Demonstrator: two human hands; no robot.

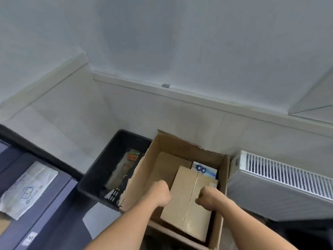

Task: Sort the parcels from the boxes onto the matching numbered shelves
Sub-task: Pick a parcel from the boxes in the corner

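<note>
While in the carton (222, 186), hands (left (161, 194), right (207, 197)) round the parcel (187, 204)

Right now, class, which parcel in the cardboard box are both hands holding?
The taped brown parcel nearest the camera: the left hand and right hand grip its sides. The white-and-blue parcel and plain brown parcel behind are not held.

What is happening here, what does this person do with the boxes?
A person reaches into an open cardboard box. The left hand and the right hand grip a taped brown parcel at its sides; it is not lifted out yet. A white and blue packet lies behind it, and a dark crate stands left of the box.
</note>
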